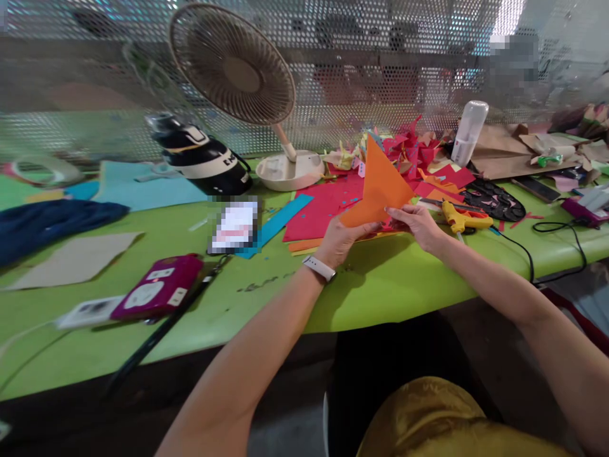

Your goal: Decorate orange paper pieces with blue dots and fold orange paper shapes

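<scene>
Left of the glue gun (464, 219), the orange paper (379, 187) stands raised in both hands, the left hand (341, 241) gripping its lower left part and the right hand (419, 225) pinching its lower right edge. Uneven pulling between the two grips could crease or tear it, and the fan (233, 75), farther left of the glue gun, could flutter its point if running, which I cannot tell. A sideways swing of the right hand, just beside the glue gun, might knock it.
</scene>
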A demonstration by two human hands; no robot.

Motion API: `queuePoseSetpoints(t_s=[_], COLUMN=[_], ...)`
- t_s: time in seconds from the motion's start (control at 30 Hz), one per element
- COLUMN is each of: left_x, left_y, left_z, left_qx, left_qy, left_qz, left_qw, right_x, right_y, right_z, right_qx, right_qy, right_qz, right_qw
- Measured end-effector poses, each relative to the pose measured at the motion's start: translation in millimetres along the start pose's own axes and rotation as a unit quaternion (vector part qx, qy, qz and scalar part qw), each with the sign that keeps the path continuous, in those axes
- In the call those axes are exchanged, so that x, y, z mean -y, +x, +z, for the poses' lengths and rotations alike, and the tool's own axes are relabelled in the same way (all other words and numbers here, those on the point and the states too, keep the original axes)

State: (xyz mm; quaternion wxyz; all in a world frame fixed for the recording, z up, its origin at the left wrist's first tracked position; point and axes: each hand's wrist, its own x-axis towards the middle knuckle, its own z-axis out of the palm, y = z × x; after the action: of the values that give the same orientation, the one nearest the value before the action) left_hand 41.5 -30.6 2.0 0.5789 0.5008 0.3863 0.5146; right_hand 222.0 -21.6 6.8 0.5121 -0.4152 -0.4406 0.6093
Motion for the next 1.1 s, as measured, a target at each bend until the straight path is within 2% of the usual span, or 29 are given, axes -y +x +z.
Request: queuePoseSetpoints(t_s=[0.23,0.53,1.1], left_x=[-1,-6,-20], left_y=[0,2,17], left_z=[-0.1,-2.9,-29.1], left_qx=[-0.017,-0.016,-0.040], left_qy=[0.037,0.026,-0.012], left_qz=[-0.002,-0.020,0.013], left_qw=[0.999,0.999,0.999], right_x=[1,16,21], right_y=[0,5,7], right_z=[3,-14,-17], right_qx=[-0.020,-0.082,-0.104], right_qy=[-0.014,0.017,-0.005], right_qz=[-0.009,-0.034,-0.065], right_qw=[1.000,0.996,0.992])
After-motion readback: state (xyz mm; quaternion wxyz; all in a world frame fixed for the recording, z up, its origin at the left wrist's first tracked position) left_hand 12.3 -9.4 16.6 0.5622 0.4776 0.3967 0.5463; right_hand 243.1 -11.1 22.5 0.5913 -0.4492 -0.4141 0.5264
